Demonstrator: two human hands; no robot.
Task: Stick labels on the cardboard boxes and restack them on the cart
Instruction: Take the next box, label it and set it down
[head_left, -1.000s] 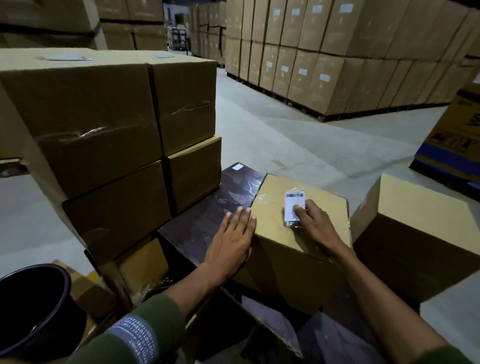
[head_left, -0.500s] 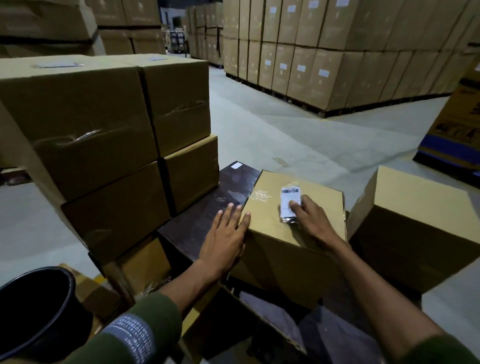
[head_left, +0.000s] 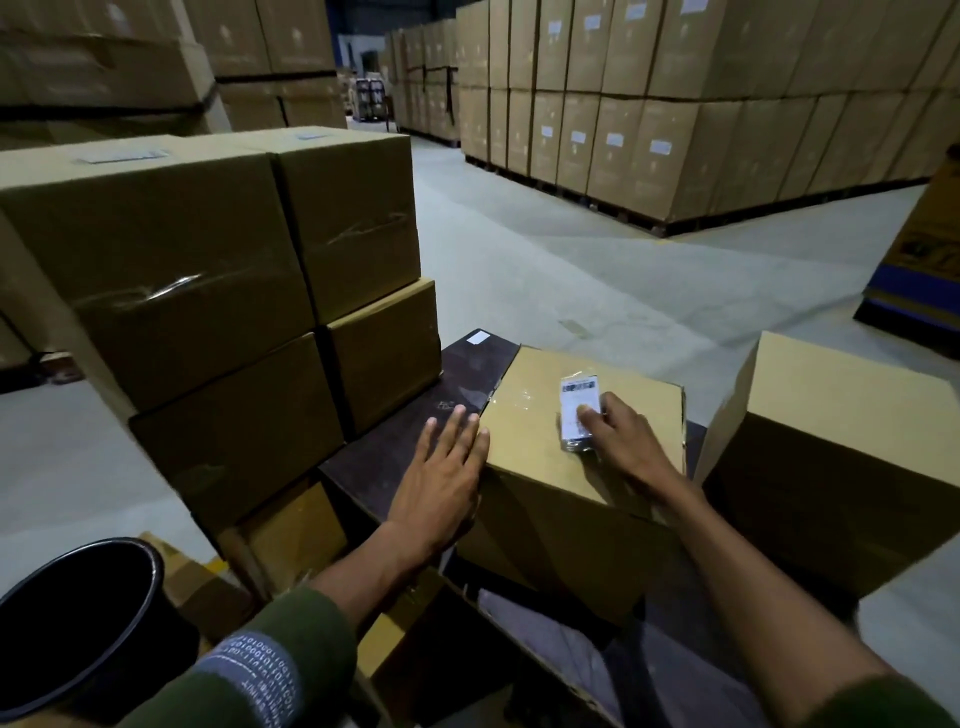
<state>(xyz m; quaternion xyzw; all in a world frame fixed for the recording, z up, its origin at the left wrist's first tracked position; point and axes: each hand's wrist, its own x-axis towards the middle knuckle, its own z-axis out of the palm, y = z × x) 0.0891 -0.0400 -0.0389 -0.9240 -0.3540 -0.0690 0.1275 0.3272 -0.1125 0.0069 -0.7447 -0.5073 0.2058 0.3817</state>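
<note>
Head view, looking forward and down over both of my forearms. My right hand (head_left: 626, 441) lies on top of the box (head_left: 540, 447) directly before me, fingers extended and released, the fingertips (head_left: 589, 415) pressing flat on the label (head_left: 577, 410), a white slip under glossy clear tape near the far right part of the lid. My left hand (head_left: 441, 478) is also spread and relaxed, grasping nothing; its palm rests against the box's near left corner, while its fingers reach past the edge over the dark cart deck (head_left: 415, 441).

The box sits on that deck, just right of my left fingers. Beyond and to the left of them stands the stack of boxes (head_left: 218, 291), two layers high on the cart, with a pale label (head_left: 122, 155) on the top of the nearest upper carton. A small white sticker (head_left: 478, 338) lies on the deck past my left fingertips.

Right of my right hand, close to the box I am pressing, stands a second loose box (head_left: 836, 447); whether they touch I cannot tell. Near my left sleeve (head_left: 291, 660), a black bucket (head_left: 83, 623) occupies the lower left corner. Far beyond my fingers, across the grey floor (head_left: 571, 260), rows of labelled cartons (head_left: 649, 104) stand on pallets.
</note>
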